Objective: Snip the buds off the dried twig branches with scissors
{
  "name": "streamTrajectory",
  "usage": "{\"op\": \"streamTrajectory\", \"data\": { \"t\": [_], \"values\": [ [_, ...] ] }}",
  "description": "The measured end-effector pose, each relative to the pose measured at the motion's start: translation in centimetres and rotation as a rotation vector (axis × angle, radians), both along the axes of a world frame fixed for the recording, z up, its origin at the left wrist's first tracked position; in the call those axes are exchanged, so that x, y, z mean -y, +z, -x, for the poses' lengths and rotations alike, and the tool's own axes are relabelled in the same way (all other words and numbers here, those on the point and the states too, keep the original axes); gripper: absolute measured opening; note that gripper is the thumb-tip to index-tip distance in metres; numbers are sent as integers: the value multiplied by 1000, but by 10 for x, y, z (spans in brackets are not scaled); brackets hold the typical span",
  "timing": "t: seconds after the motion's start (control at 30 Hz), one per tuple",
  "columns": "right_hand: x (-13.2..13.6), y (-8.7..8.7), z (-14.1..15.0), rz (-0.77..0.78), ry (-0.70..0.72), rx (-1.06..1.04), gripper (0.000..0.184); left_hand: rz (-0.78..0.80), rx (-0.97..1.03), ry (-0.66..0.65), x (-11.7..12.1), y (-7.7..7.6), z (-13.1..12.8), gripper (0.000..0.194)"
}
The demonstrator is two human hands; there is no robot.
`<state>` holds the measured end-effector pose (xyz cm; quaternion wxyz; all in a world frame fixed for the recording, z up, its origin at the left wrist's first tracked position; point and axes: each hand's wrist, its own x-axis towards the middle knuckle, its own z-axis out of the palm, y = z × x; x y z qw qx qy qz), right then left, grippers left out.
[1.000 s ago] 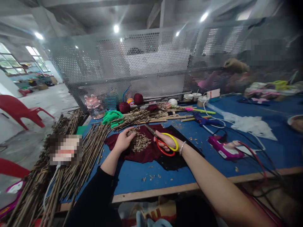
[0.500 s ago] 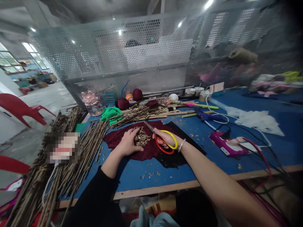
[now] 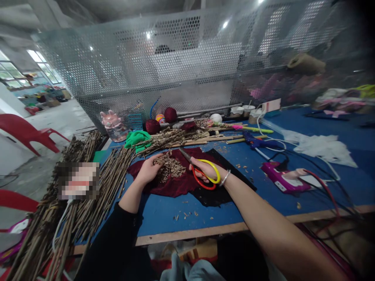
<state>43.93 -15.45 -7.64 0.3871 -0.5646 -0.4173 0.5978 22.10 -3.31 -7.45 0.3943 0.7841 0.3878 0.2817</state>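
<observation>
Dried brown plant pieces (image 3: 171, 168) lie heaped on a dark red cloth (image 3: 181, 190), which overlaps a black cloth (image 3: 213, 199) on the blue table. At the heap's left side, my left hand (image 3: 149, 169) rests against the pieces, fingers stretched and thumb apart; its fingertips are partly hidden among them. My right hand (image 3: 206, 170) grips a pair of scissors (image 3: 216, 171) with one red and one yellow handle. Their blades point up and left, over the cloth just right of the heap.
Bundles of thin dry stalks (image 3: 99, 191) cover the left side. Behind the cloth are a green cloth (image 3: 137, 140), more stalks (image 3: 172, 136) and dark red balls (image 3: 170, 115). A blue glue gun (image 3: 258, 141), purple power strip (image 3: 284, 179) and cables lie right. A perforated metal panel (image 3: 131, 70) stands behind.
My left hand spread over the heap, then drew back left, uncovering more of it. My right hand with the scissors stays nearly in place. The camera view has shifted slightly.
</observation>
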Motion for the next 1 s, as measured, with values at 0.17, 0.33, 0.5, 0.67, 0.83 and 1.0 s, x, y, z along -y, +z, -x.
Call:
{"op": "streamTrajectory", "data": {
  "t": [0.17,0.33,0.5,0.67,0.83,1.0],
  "values": [
    [0,-1,-1,-1,5,-6,47,6,89,-43,4,-3,-4,50],
    [-1,-1,-1,-6,5,-4,47,-254,-157,-170,20,7,-2,65],
    [1,1,0,-1,13,9,46,-345,-279,-337,34,17,0,15],
    [0,-2,-1,-2,12,6,47,-386,-380,-275,34,7,-1,13],
    [-1,-6,-2,-21,25,-1,47,-378,-481,-236,35,1,-5,15],
    [0,-4,-2,-25,23,8,46,-380,-499,-197,37,3,-4,12]
  ]
}}
